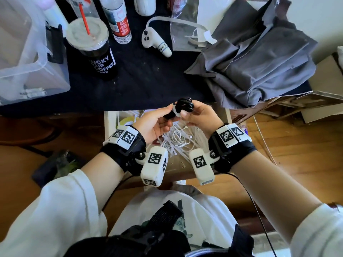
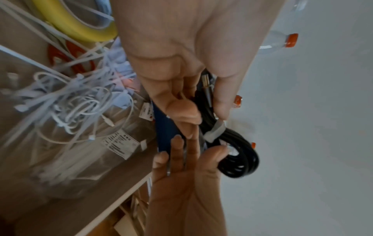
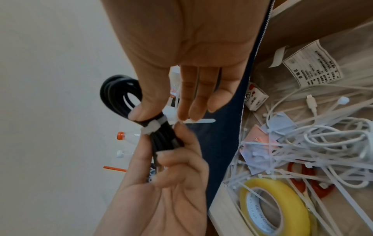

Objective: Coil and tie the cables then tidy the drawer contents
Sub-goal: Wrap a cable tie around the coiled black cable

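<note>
A black cable (image 1: pixel 185 105) wound into a small coil is held over the open drawer (image 1: pixel 109 125). A white cable tie (image 1: pixel 175 112) circles its middle. My left hand (image 1: pixel 157 121) grips the bundled strands below the tie (image 3: pixel 153 127), forefinger tip near the tie's tail (image 3: pixel 201 120). My right hand (image 1: pixel 198 115) holds the coil's loop end (image 3: pixel 115 92), with its thumb pressed on the strands beside the tie and its fingers over the tail. In the left wrist view the tie (image 2: pixel 214 132) crosses the coil (image 2: pixel 238 159) between both hands.
The drawer holds loose white cable ties (image 3: pixel 282 153), a white cable (image 1: pixel 178 138), a yellow tape roll (image 3: pixel 276 206), red scissors (image 3: pixel 315 180) and a labelled plastic bag (image 2: pixel 119 143). On the dark table stand a coffee cup (image 1: pixel 96 52), a bottle (image 1: pixel 118 19), a white controller (image 1: pixel 156 41), grey cloth (image 1: pixel 259 62) and a clear box (image 1: pixel 27 52).
</note>
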### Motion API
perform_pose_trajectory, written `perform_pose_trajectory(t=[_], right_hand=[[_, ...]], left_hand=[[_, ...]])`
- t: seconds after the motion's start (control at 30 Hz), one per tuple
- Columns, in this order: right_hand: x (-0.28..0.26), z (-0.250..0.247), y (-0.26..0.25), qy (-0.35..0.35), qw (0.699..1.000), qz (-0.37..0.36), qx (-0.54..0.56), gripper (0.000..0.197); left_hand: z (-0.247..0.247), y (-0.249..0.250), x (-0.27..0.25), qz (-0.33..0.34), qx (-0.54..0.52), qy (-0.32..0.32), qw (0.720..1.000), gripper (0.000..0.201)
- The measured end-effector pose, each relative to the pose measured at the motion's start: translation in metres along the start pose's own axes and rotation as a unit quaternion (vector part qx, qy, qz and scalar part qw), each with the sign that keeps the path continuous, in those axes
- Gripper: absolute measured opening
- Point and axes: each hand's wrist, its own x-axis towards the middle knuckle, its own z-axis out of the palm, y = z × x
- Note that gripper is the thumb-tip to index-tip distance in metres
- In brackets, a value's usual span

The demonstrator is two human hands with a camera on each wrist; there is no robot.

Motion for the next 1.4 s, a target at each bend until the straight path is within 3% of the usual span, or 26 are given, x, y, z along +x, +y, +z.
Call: perform_pose_trajectory(t=[0.1, 0.27, 0.33, 0.43, 0.67, 0.77, 0.9, 1.0, 1.07, 1.13, 1.2, 1.3, 1.4], right_hand=[[0.003, 0.003, 0.015, 0.005, 1.0, 0.027, -0.015, 0.027], [0.003, 0.006, 0.064, -0.012, 0.988, 0.129, -0.081, 0.023], [0.002, 0.008, 0.087, -0.051, 0.974, 0.18, -0.125, 0.025], [0.0, 0.013, 0.119, -0.125, 0.94, 0.246, -0.2, 0.012], [0.011, 0.028, 0.159, -0.155, 0.887, 0.309, -0.307, 0.028], [0.014, 0.034, 0.163, -0.152, 0.883, 0.318, -0.309, 0.026], [0.016, 0.035, 0.157, -0.15, 0.877, 0.328, -0.317, 0.035], [0.017, 0.032, 0.151, -0.134, 0.884, 0.306, -0.327, 0.025], [0.018, 0.03, 0.147, -0.167, 0.86, 0.287, -0.386, 0.022], [0.019, 0.03, 0.144, -0.219, 0.819, 0.279, -0.451, 0.036], [0.018, 0.032, 0.141, -0.246, 0.804, 0.279, -0.464, 0.05], [0.015, 0.031, 0.136, -0.256, 0.823, 0.255, -0.437, 0.05], [0.014, 0.022, 0.139, -0.134, 0.903, 0.255, -0.318, 0.022]], left_hand=[[-0.011, -0.014, 0.006, -0.033, 0.07, 0.0, 0.997, 0.018], [-0.053, -0.049, 0.015, -0.066, 0.206, 0.054, 0.975, 0.012], [-0.072, -0.066, 0.019, -0.09, 0.235, 0.078, 0.965, 0.013], [-0.088, -0.09, 0.029, -0.141, 0.279, 0.087, 0.946, 0.012], [-0.081, -0.114, 0.043, -0.302, 0.403, -0.048, 0.863, 0.035], [-0.083, -0.123, 0.047, -0.265, 0.483, -0.097, 0.829, 0.039], [-0.09, -0.123, 0.051, -0.249, 0.51, -0.122, 0.815, 0.036], [-0.101, -0.118, 0.052, -0.203, 0.518, -0.072, 0.828, 0.025], [-0.113, -0.119, 0.055, -0.194, 0.526, -0.043, 0.827, 0.026], [-0.12, -0.122, 0.057, -0.216, 0.529, -0.032, 0.82, 0.029], [-0.122, -0.123, 0.058, -0.224, 0.498, -0.022, 0.838, 0.029], [-0.119, -0.118, 0.056, -0.195, 0.438, -0.016, 0.878, 0.027], [-0.119, -0.106, 0.051, -0.152, 0.348, 0.045, 0.924, 0.023]])
